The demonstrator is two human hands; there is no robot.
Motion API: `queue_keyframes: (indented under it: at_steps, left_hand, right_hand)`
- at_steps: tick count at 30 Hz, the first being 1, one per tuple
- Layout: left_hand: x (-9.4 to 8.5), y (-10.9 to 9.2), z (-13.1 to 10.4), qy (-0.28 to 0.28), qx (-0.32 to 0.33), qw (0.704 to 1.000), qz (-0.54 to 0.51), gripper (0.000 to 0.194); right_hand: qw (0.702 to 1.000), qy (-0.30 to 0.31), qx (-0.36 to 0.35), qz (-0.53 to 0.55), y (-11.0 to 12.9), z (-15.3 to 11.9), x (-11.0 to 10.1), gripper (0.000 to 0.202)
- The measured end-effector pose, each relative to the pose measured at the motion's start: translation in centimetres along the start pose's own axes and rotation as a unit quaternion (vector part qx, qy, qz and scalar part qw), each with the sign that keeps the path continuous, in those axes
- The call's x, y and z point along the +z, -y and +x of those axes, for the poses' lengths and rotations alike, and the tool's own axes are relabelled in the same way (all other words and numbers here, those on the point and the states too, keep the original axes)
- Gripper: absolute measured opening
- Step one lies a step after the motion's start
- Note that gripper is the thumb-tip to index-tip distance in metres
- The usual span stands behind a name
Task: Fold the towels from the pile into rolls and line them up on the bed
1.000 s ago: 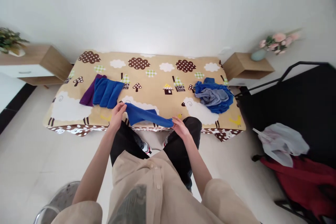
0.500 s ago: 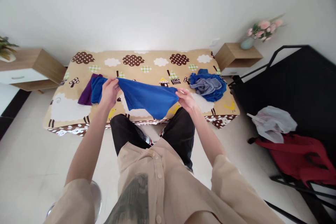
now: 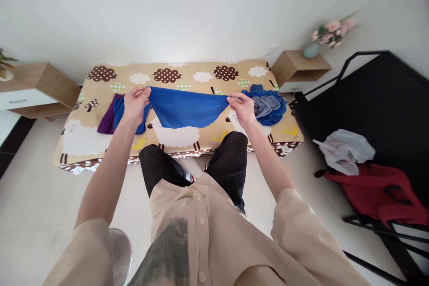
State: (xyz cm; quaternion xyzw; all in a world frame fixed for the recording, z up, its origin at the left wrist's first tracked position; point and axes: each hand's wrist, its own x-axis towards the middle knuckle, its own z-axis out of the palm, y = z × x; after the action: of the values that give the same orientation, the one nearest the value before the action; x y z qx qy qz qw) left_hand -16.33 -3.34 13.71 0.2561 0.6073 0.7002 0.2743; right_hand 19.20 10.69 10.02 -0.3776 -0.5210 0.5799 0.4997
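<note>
Blue thin fabric cloth point(image 3: 189, 108) hangs from our hands above the beige sheep-print cover point(image 3: 208, 132). Our left hand point(image 3: 136, 105) partly hides the folded purple and blue cloths point(image 3: 106, 118) at left; the crumpled blue-and-grey fabric heap point(image 3: 267, 105) lies right. Far right, a pale-blue rounded vase point(image 3: 311, 50) holds pink flowers point(image 3: 333, 31). Our left fingers and our right hand's point(image 3: 243, 107) pinch the top corners, long axis left to right.

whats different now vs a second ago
The blue cloth, slack and low at first, has been raised and spread wider between the left hand and right hand. Neither let go. The purple cloth, folded blue cloth and crumpled pile stayed put.
</note>
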Motion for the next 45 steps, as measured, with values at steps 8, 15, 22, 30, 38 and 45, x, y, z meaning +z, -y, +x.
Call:
queue_keyframes:
  at_steps: [8, 15, 22, 30, 38, 45]
  left_hand:
    - [-0.1, 0.4, -0.1, 0.022, 0.011, 0.999, 0.023, 0.037]
    - [-0.1, 0.3, -1.2, 0.025, -0.025, 0.999, -0.009, 0.031]
    - [-1.1, 0.6, -1.1, -0.001, -0.027, 1.0, -0.011, 0.031]
    - [-4.0, 1.2, -3.0, 0.04, -0.028, 0.996, 0.07, 0.049]
    - [-7.5, 4.3, -7.8, 0.07, -0.133, 0.98, 0.133, 0.05]
    - [-6.1, 7.3, -6.0, 0.06, -0.155, 0.979, 0.114, 0.05]
  right_hand:
    - [0.992, -0.012, -0.087, -0.089, -0.6, 1.2, -0.9, 0.052]
    - [0.992, -0.016, -0.087, -0.093, -1.5, 0.6, 0.1, 0.057]
    - [0.994, 0.054, -0.065, -0.071, -1.4, 0.2, 0.3, 0.056]
    - [0.996, 0.021, 0.077, -0.044, -1.5, -1.4, -0.6, 0.055]
    - [0.968, 0.065, 0.242, -0.023, -1.0, -5.5, -2.9, 0.058]
    - [0.957, 0.038, 0.289, 0.011, -4.4, -2.6, -1.5, 0.051]
